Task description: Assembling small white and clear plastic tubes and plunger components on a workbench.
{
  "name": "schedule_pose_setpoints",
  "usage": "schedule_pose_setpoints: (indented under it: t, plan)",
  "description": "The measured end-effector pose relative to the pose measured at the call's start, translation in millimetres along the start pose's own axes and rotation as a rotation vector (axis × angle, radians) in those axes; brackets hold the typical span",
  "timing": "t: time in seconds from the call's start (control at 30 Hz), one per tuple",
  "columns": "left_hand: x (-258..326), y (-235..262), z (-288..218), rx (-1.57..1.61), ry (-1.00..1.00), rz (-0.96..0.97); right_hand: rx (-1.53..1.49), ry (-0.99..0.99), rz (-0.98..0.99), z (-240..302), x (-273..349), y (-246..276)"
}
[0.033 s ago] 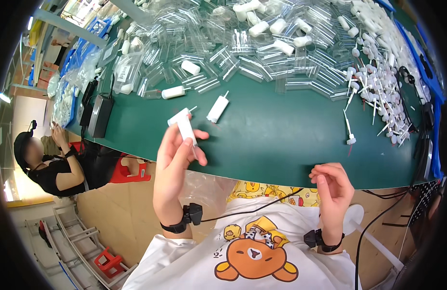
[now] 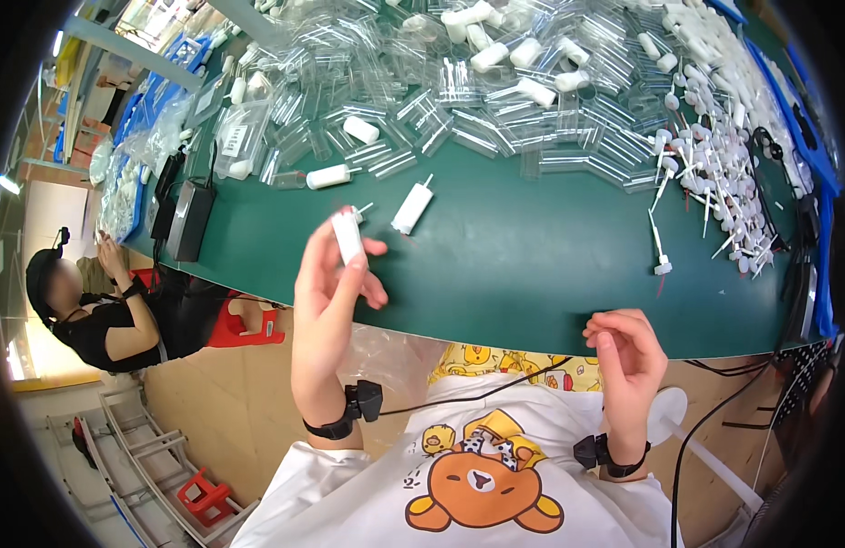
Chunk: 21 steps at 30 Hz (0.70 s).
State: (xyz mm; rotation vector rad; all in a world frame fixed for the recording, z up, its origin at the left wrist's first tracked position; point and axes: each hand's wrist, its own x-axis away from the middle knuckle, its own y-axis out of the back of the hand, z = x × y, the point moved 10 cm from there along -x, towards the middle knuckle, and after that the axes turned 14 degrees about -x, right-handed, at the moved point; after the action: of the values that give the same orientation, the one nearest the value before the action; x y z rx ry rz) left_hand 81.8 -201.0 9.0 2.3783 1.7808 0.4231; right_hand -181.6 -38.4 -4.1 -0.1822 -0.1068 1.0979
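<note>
My left hand [image 2: 335, 279] is raised over the near left part of the green table. Between its thumb and fingers it grips a white plastic cylinder [image 2: 347, 239], tilted, its lower end partly hidden by the thumb. Just beyond the fingers a similar white piece with a thin stem [image 2: 361, 212] is mostly covered. Two more stemmed white cylinders lie close by, one slanted to the right [image 2: 412, 208] and one further off on its side [image 2: 329, 177]. At the table's front edge my right hand [image 2: 630, 352] rests with loosely bent fingers, thumb apart, and no object visible in it.
Clear plastic tubes [image 2: 422, 119] are heaped across the back. Small white stemmed parts [image 2: 724, 201] pile up at the right, one part [image 2: 660, 242] apart from them. A black power adapter [image 2: 190, 219] stands at the left. Another person [image 2: 121, 320] sits beyond it.
My left hand has tipped the white cylinder a little and its fingers have shifted, so more of the stemmed piece behind is covered. The right hand is almost still.
</note>
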Motion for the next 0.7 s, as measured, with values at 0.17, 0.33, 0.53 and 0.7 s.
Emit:
schedule_pose_setpoints:
  t: [0.17,0.33,0.53,0.7]
  plan:
    - [-14.5,-2.0,-52.4,-0.82,-0.373,-0.447,-0.017,-0.019,-0.022,-0.9,-0.6,0.7]
    - [-24.4,-19.5,-42.5,-1.054,-0.447,-0.461,0.213,0.052,0.017,15.8,-2.9,2.6]
    - [-20.0,-22.3,-39.2,-1.045,-0.437,-0.484,0.687,0.419,-0.087,61.1,-15.7,21.9]
    - [-2.0,-22.4,-58.8,-1.016,-0.445,-0.652,0.911,0.261,-0.231,60.2,-34.4,44.3]
